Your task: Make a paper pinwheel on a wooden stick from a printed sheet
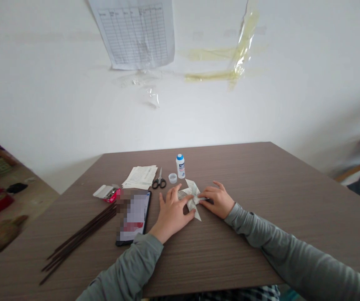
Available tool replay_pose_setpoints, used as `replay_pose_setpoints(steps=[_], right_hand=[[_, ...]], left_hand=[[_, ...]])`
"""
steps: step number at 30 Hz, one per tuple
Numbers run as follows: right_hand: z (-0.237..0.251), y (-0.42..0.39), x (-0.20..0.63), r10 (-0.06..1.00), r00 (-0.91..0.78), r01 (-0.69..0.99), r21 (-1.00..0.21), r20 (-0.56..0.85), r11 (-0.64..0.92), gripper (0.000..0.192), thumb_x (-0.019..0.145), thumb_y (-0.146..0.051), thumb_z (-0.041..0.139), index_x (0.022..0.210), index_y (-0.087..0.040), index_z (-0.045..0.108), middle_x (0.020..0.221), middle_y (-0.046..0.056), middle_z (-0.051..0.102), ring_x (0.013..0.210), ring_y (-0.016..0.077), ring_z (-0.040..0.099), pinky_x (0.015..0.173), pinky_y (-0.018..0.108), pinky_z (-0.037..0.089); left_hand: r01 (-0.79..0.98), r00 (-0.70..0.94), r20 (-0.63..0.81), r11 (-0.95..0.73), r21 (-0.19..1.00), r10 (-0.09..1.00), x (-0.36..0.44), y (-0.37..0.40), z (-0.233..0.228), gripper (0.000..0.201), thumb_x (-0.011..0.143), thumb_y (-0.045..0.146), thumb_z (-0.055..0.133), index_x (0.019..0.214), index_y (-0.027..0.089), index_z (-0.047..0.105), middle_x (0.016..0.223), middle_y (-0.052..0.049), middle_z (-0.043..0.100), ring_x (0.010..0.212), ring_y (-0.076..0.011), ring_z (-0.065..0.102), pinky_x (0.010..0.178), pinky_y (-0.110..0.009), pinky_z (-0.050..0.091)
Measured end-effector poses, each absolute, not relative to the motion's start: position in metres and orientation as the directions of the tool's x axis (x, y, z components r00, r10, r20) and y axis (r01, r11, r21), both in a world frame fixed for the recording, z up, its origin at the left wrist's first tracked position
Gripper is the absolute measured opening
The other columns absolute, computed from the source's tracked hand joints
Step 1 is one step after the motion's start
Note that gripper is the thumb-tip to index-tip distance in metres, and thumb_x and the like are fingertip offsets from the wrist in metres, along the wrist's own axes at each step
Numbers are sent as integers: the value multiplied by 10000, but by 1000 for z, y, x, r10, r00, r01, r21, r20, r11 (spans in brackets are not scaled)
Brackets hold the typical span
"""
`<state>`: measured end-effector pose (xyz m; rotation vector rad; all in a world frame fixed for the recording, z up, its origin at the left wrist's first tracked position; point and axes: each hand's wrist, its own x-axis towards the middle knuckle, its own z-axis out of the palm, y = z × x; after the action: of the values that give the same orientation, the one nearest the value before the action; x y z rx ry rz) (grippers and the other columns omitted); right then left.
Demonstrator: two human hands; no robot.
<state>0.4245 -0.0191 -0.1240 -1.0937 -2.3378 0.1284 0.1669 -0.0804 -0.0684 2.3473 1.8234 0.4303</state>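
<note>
A folded paper pinwheel with pointed blades and printed text lies on the table between my hands. My left hand rests over its left side, thumb and fingers bent onto the paper. From the right, my right hand pinches the blade on that side near the centre. Part of the pinwheel is hidden under my fingers. Just beyond it stand a white glue bottle with a blue cap and a small clear plastic cup.
Left of my hands are scissors, a stack of paper squares, an opened small red-and-white box, a phone and several thin dark sticks. The table meets a white wall at the back.
</note>
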Motion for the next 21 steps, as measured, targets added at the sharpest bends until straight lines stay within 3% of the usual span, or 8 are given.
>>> replay_pose_setpoints(steps=[7,12,18,21], right_hand=[[-123,-20,424,738,-518,675,-323,432,663,233,1175,-261,867,1336,-332,1020,1166,84,980,1137,326,940,1424,722,546],[-123,-19,424,727,-519,673,-308,450,672,204,1172,-260,871,1294,-332,1017,1143,70,974,1107,310,930,1409,694,552],[-124,-19,425,718,-521,668,-304,461,679,172,1173,-275,878,1272,-332,1007,1159,65,980,1106,299,923,1407,694,550],[-124,-19,425,731,-518,675,-313,443,668,193,1174,-272,869,1291,-332,1011,1163,72,979,1120,308,925,1418,714,540]], left_hand=[[925,236,169,-274,261,957,165,-79,-73,463,1033,341,1001,1487,425,978,1901,-156,699,1784,-539,599,1467,-990,436],[924,222,186,-268,272,957,167,-80,-71,470,1021,328,1023,1481,416,985,1909,-154,691,1754,-556,635,1488,-1004,393],[920,233,205,-284,269,951,167,-78,-67,626,985,305,1059,1595,346,927,1879,-196,712,1749,-551,658,1522,-979,376],[920,250,192,-295,259,949,167,-79,-66,591,1017,319,1037,1597,351,927,1903,-192,699,1765,-547,637,1530,-994,336]])
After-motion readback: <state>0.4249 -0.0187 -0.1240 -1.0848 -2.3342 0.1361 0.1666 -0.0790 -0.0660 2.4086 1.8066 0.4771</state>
